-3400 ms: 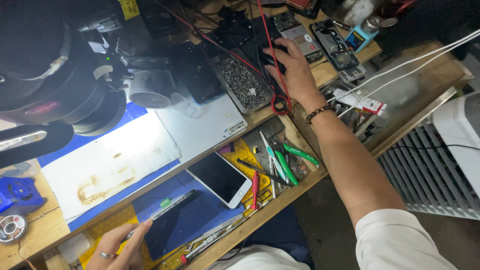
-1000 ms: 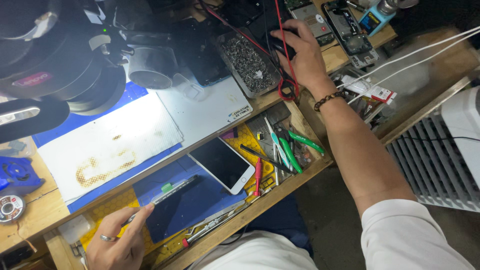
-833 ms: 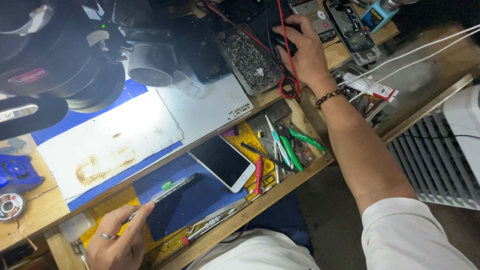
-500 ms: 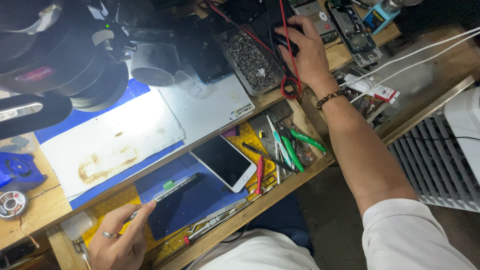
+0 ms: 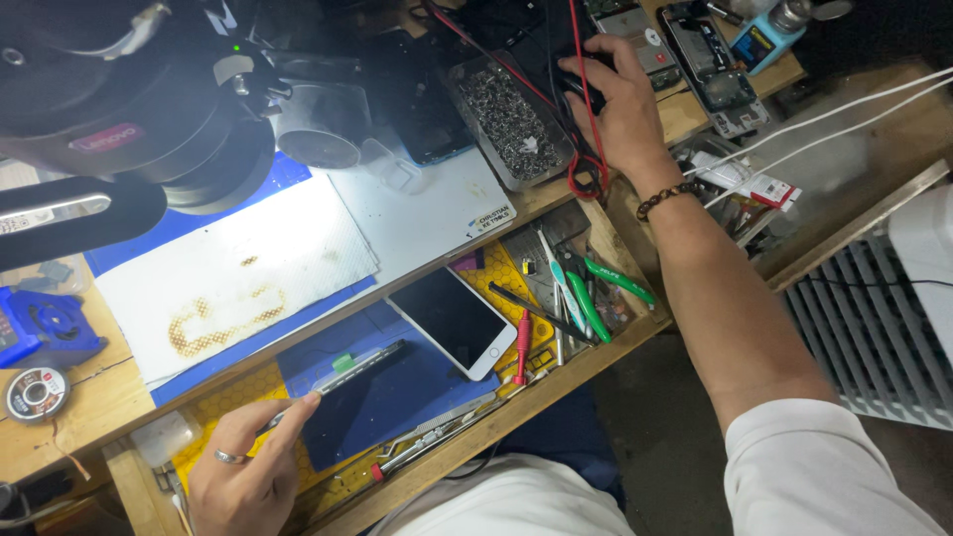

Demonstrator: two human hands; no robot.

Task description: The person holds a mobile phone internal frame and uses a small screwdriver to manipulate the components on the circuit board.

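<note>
A thin metal tool (image 5: 338, 372) lies slanted across a dark panel (image 5: 382, 407) in the open drawer (image 5: 556, 392) under the desk (image 5: 60, 437). The left hand (image 5: 243, 476), a ring on one finger, pinches the tool's near end. The right hand (image 5: 620, 104) reaches far across the desk, fingers curled over a small black object (image 5: 586, 84) beside red wires (image 5: 586, 149) and a tray of screws (image 5: 511, 124). A white phone (image 5: 452, 318) lies near green-handled pliers (image 5: 606, 288).
</note>
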